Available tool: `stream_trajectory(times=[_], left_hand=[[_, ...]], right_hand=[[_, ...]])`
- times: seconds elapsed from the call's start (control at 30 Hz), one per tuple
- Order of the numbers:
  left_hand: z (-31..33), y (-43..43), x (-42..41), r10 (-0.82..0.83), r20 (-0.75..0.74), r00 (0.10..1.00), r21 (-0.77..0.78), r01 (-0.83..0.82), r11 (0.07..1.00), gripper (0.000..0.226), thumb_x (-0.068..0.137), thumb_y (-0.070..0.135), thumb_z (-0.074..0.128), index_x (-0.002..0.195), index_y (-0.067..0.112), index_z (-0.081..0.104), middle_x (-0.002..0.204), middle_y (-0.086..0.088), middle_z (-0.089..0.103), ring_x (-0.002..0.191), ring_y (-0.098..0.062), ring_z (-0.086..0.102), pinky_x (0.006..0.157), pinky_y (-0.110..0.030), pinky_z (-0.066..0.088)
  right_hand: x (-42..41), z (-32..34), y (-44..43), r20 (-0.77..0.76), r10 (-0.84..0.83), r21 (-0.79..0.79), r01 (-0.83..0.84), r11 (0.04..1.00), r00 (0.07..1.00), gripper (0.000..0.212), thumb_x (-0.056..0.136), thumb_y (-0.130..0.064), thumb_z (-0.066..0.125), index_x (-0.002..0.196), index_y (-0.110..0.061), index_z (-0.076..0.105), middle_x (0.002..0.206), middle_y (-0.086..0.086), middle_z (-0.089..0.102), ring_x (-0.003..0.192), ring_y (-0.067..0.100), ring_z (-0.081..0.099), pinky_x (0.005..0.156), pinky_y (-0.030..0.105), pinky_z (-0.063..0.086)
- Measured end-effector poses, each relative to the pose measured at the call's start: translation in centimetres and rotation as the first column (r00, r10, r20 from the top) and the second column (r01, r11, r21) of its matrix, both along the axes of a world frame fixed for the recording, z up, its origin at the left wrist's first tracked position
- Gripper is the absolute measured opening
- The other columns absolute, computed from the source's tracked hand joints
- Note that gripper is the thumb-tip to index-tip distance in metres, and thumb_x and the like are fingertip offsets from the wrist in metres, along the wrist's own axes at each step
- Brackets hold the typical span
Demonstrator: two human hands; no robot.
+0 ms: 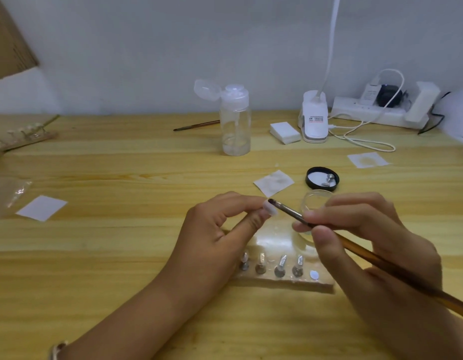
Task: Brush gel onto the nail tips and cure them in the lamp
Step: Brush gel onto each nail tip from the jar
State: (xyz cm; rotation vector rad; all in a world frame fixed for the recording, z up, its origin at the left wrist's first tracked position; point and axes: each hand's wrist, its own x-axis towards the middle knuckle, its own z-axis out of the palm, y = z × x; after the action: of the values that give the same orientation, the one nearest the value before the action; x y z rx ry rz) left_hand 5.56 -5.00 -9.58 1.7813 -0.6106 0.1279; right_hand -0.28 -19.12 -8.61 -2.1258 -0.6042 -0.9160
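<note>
Above wooden block, your left hand pinches nail tip in thumb-forefinger grip; right hand, grip closed round brush, bristles at tip. Tip likely featherlight, thin, springy, slick once gelled: hold by edges, stroke softly. Lamp well behind block.

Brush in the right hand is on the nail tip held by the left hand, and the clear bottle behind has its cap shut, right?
Not quite: the head view shows the cap of the clear bottle flipped open, not shut. The rest stands: the brush in the right hand is on the nail tip that the left hand pinches.
</note>
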Motion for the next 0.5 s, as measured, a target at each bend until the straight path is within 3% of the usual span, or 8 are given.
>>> stream_trajectory(times=[0.03, 0.1, 0.27, 0.43, 0.5], left_hand=[[0.0, 0.0, 0.0, 0.011, 0.018, 1.000, 0.016, -0.011, 1.000, 0.012, 0.089, 0.024, 0.065, 0.089, 0.023, 0.077, 0.086, 0.011, 0.071, 0.085, -0.004, 0.064, 0.072, -0.006, 0.042], [0.0, 0.1, -0.1, 0.029, 0.065, 0.997, 0.056, -0.033, 0.998, 0.012, 0.092, 0.024, 0.064, 0.089, 0.024, 0.075, 0.087, 0.015, 0.071, 0.089, -0.004, 0.064, 0.079, -0.009, 0.040], [0.0, 0.0, -0.2, 0.048, 0.116, 0.992, 0.085, -0.058, 0.995, 0.013, 0.092, 0.029, 0.060, 0.088, 0.031, 0.072, 0.090, 0.017, 0.069, 0.096, -0.014, 0.065, 0.091, -0.041, 0.045], [0.1, -0.1, -0.2, 0.049, 0.119, 0.992, 0.083, -0.059, 0.995, 0.012, 0.091, 0.028, 0.060, 0.088, 0.031, 0.072, 0.089, 0.018, 0.068, 0.096, -0.012, 0.064, 0.092, -0.046, 0.045], [0.2, -0.1, -0.3, 0.050, 0.131, 0.990, 0.095, -0.062, 0.994, 0.012, 0.091, 0.028, 0.061, 0.088, 0.031, 0.072, 0.089, 0.017, 0.068, 0.095, -0.012, 0.064, 0.092, -0.046, 0.044]], right_hand=[[-0.7, -0.5, -3.2, 0.000, -0.098, 0.017, 0.098, 0.995, 0.995, 0.017, 0.091, -0.027, 0.058, 0.106, -0.033, 0.066, 0.097, -0.015, 0.062, 0.088, 0.013, 0.065, 0.070, 0.044, 0.055], [-0.8, -0.5, -5.0, -0.013, -0.121, 0.041, 0.121, 0.992, 0.993, 0.016, 0.092, -0.026, 0.057, 0.104, -0.030, 0.065, 0.096, -0.015, 0.063, 0.089, 0.010, 0.064, 0.069, 0.045, 0.055], [-0.8, -0.5, -4.5, -0.020, -0.115, 0.050, 0.116, 0.992, 0.993, 0.015, 0.092, -0.027, 0.056, 0.102, -0.029, 0.067, 0.096, -0.022, 0.063, 0.091, 0.015, 0.066, 0.072, 0.049, 0.053], [-0.8, -0.8, -4.2, -0.005, -0.134, 0.045, 0.134, 0.990, 0.991, 0.012, 0.094, -0.028, 0.057, 0.101, -0.030, 0.067, 0.094, -0.010, 0.069, 0.092, 0.021, 0.067, 0.075, 0.047, 0.049], [-0.6, -0.9, -4.4, -0.011, -0.124, 0.051, 0.125, 0.991, 0.992, 0.012, 0.094, -0.028, 0.058, 0.101, -0.029, 0.067, 0.096, -0.013, 0.067, 0.090, 0.022, 0.068, 0.073, 0.048, 0.051]])
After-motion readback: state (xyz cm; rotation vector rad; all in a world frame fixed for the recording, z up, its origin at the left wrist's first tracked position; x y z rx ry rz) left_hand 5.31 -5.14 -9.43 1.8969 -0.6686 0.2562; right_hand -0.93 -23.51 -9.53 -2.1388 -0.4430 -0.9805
